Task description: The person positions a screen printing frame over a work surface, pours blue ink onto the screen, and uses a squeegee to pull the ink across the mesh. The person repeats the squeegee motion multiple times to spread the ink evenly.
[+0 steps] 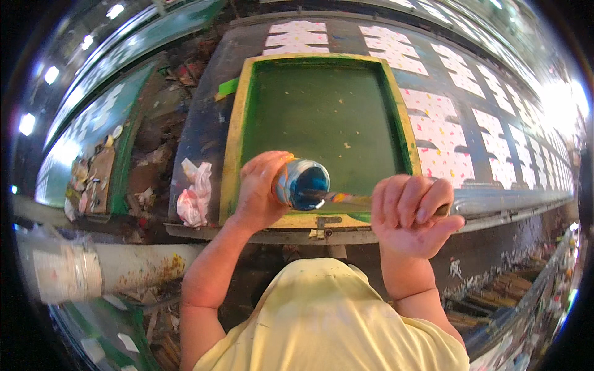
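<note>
My left hand (261,188) is wrapped round a small paint-smeared jar (286,183), tilted so its mouth faces right and toward me. Blue paint (314,182) coats the inside. A paint-stained stirring stick (349,199) runs from the jar's mouth to my right hand (409,213), whose fingers are closed round its other end. The tip inside the jar is hard to make out. Both hands are above the near edge of a screen-printing frame (233,145) with yellowish wooden sides and dark green mesh (322,117).
White fabric pieces with small coloured prints (436,133) lie in rows on the long table (204,117). A crumpled pink-and-white plastic bag (195,193) sits left of the frame. At lower left is a whitish bucket (65,272). A metal rail (507,216) edges the table.
</note>
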